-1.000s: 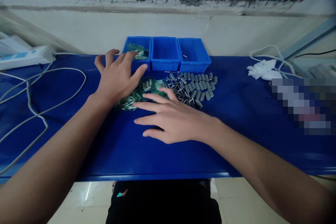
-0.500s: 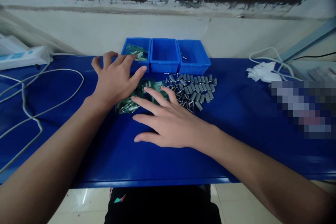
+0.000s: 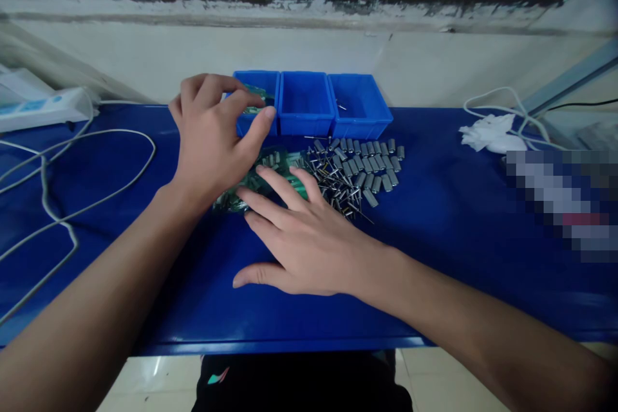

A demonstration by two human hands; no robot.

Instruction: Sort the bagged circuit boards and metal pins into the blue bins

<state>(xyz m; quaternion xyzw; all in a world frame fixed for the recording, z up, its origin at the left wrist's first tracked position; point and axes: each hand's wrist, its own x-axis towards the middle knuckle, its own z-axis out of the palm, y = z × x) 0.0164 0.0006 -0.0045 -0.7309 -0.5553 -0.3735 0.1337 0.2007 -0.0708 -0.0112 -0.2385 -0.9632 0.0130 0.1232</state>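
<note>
Many small green boards [image 3: 270,170] lie heaped under both hands.

left hand [image 3: 212,141]: covers most of the green boards [image 3: 270,170], so no idea how many are under it or whether the fingers actually pinch one
left bin [image 3: 255,100]: front half blocked by the fingers, contents just a green smear
right hand [image 3: 299,238]: fingertips sit on the near edge of the boards, contact spot hidden
metal parts [image 3: 360,164]: too small to say what they are, leads are a blur
right bin [image 3: 357,103]: a speck or two inside, can't tell what
pixelated patch [image 3: 562,203]: blurred out, unreadable
white cable [image 3: 72,174]: runs off the left edge
white box [image 3: 38,109]: cut off at the left
both forearms: cut off at the bottom edge
</note>
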